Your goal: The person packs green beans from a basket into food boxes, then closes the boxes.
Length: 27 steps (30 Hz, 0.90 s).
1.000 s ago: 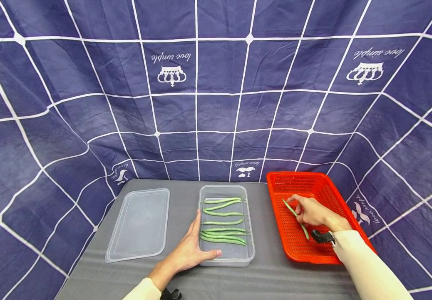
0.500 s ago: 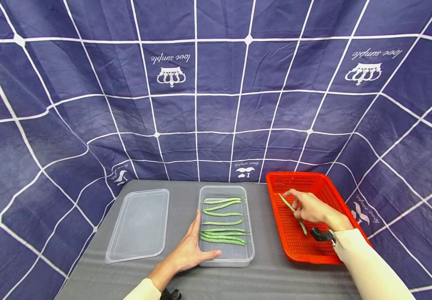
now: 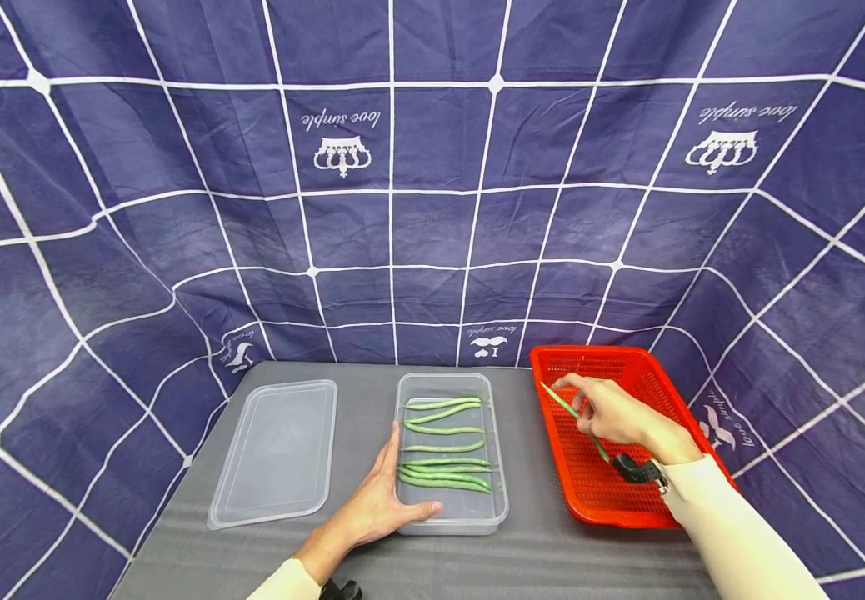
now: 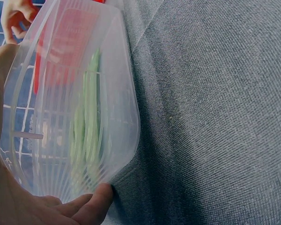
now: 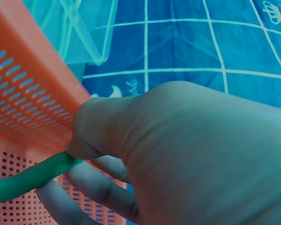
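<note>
Right hand (image 3: 612,412) pinches a green bean (image 3: 573,411) angled far-left; left hand (image 3: 383,504) rests flat against container (image 3: 451,525).

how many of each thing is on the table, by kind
green beans in the clear container: 7
green bean held by the right hand over the red basket: 1
clear container: 1
clear lid: 1
red basket: 1
total: 11
</note>
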Each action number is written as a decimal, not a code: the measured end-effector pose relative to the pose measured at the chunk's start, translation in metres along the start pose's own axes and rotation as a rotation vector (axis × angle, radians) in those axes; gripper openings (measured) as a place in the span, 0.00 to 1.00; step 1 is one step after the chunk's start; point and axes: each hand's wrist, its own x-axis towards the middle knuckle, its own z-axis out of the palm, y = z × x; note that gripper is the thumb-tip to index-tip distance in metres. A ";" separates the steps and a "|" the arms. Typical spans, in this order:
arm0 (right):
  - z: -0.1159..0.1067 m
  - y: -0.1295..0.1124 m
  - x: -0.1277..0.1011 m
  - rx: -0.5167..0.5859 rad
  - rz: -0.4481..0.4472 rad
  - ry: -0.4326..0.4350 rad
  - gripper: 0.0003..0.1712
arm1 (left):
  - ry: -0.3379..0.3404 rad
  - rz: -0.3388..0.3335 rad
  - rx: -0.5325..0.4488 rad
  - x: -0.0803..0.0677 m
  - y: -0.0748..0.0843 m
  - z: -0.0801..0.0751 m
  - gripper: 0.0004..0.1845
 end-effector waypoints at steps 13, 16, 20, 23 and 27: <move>-0.001 -0.028 0.006 -0.023 -0.042 -0.003 0.36 | 0.012 0.012 0.000 0.000 -0.001 0.001 0.85; 0.000 -0.035 0.008 -0.021 -0.058 -0.009 0.36 | 0.014 0.011 -0.001 0.000 -0.002 0.001 0.85; 0.002 -0.044 0.012 -0.013 -0.089 -0.016 0.34 | 0.013 0.009 -0.006 0.000 -0.001 0.001 0.85; 0.004 -0.049 0.015 -0.006 -0.116 -0.017 0.33 | 0.013 0.008 -0.006 0.000 -0.001 0.001 0.85; 0.008 -0.056 0.019 -0.004 -0.137 -0.024 0.32 | 0.016 0.009 0.004 0.000 -0.001 0.001 0.85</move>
